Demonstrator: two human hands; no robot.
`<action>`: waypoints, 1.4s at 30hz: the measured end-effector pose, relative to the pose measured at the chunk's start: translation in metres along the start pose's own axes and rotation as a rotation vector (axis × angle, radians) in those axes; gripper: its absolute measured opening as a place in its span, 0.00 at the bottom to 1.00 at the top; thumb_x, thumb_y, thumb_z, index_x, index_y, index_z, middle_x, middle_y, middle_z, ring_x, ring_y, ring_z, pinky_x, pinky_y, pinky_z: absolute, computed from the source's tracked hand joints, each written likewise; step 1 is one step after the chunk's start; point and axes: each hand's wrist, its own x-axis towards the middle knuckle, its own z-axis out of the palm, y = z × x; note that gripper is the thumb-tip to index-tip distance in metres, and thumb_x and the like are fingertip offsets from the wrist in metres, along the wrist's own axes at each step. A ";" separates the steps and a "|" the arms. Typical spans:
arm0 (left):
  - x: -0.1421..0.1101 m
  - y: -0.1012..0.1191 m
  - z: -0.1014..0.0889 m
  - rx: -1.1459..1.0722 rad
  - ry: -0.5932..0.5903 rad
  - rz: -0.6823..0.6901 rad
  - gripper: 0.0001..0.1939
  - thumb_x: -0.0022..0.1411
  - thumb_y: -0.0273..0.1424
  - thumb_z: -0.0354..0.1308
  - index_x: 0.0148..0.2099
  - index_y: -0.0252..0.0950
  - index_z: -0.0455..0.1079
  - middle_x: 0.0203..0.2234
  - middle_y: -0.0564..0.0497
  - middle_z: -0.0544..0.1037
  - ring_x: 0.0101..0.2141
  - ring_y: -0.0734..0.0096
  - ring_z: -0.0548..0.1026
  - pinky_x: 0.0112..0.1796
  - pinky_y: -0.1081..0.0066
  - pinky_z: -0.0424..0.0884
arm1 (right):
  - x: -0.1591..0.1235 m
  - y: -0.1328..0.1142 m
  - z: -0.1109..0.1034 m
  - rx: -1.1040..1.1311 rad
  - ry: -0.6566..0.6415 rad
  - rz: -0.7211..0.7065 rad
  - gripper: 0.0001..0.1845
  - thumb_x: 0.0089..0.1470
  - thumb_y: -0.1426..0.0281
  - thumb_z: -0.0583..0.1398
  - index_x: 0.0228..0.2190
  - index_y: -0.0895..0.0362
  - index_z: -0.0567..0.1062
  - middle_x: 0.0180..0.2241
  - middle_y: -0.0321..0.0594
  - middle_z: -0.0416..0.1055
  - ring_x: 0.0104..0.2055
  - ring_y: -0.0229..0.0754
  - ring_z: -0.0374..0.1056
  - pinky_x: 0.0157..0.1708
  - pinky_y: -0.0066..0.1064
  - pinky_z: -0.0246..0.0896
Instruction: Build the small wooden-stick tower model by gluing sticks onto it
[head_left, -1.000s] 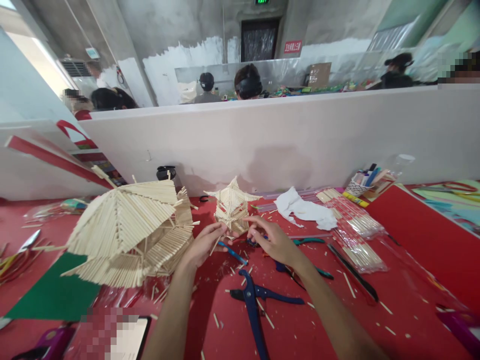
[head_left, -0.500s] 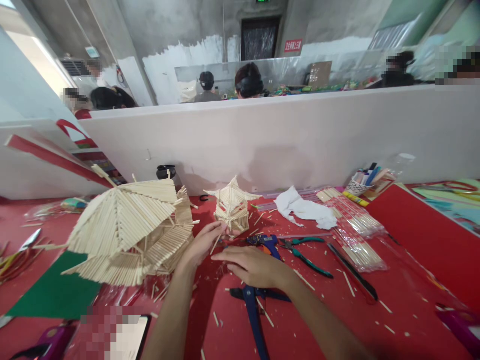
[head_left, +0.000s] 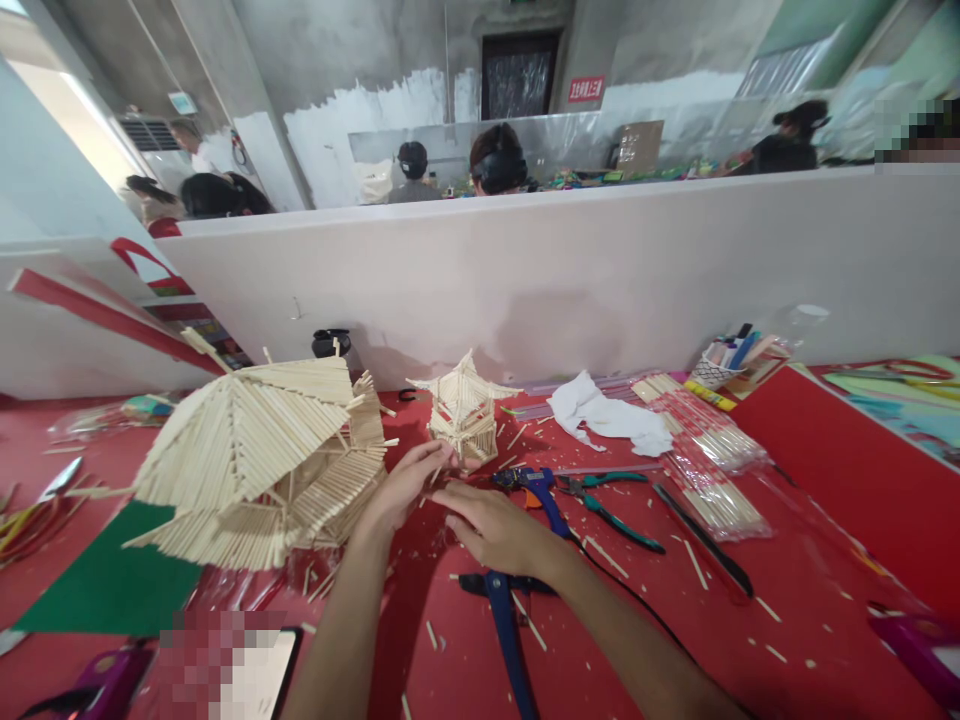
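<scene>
My left hand [head_left: 409, 487] is closed, its fingertips pinching a short thin wooden stick [head_left: 436, 477] just in front of a small stick-built pavilion [head_left: 463, 405] with a pointed roof. Those fingertips meet the pavilion's near lower edge; whether they press on it I cannot tell. From the right reaches my right hand [head_left: 491, 528], back up, fingers stretched out and somewhat apart, the index tip close to the stick's lower end. Its thumb is hidden. Left of both hands stands a larger pavilion [head_left: 240, 440] of the same pale sticks.
A blue glue gun [head_left: 541, 490], green-handled pliers [head_left: 611, 510] and a black slim tool [head_left: 705, 540] lie to the right. Blue-handled cutters [head_left: 504, 625] lie below my right hand. Bagged sticks [head_left: 712, 490] and white tissue [head_left: 611, 415] sit farther back, before a white partition [head_left: 600, 270].
My right hand has moved slightly up and its fingertips are nearer the left hand's. The left hand stays nearly in place, and less of the stick shows. Both pavilions stand where they were.
</scene>
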 end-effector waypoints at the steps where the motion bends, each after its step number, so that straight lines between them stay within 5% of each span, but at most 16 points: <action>1: 0.000 0.000 0.000 0.002 0.016 0.005 0.17 0.52 0.44 0.66 0.31 0.35 0.69 0.28 0.49 0.78 0.33 0.67 0.76 0.30 0.75 0.66 | 0.000 0.000 0.001 -0.004 0.010 0.001 0.26 0.62 0.74 0.51 0.60 0.50 0.64 0.58 0.43 0.66 0.59 0.45 0.62 0.59 0.40 0.55; 14: 0.001 0.000 0.000 0.009 0.052 0.017 0.18 0.51 0.44 0.66 0.29 0.34 0.69 0.24 0.52 0.75 0.25 0.74 0.71 0.23 0.78 0.58 | 0.001 0.002 -0.004 0.037 0.110 -0.012 0.23 0.59 0.77 0.53 0.53 0.51 0.73 0.52 0.41 0.73 0.54 0.43 0.67 0.56 0.36 0.59; 31: 0.001 -0.002 -0.003 0.049 0.008 -0.004 0.18 0.52 0.45 0.65 0.32 0.35 0.70 0.35 0.46 0.79 0.35 0.67 0.76 0.35 0.73 0.68 | 0.004 0.001 -0.011 0.185 0.232 0.046 0.06 0.55 0.72 0.61 0.34 0.54 0.80 0.35 0.36 0.79 0.38 0.40 0.73 0.44 0.30 0.62; 42: 0.002 -0.003 -0.003 0.020 0.032 -0.014 0.18 0.51 0.45 0.66 0.33 0.35 0.72 0.35 0.47 0.80 0.36 0.66 0.77 0.39 0.70 0.68 | 0.005 -0.001 -0.013 0.265 0.263 0.069 0.04 0.52 0.74 0.63 0.31 0.55 0.79 0.33 0.36 0.78 0.40 0.40 0.71 0.47 0.31 0.60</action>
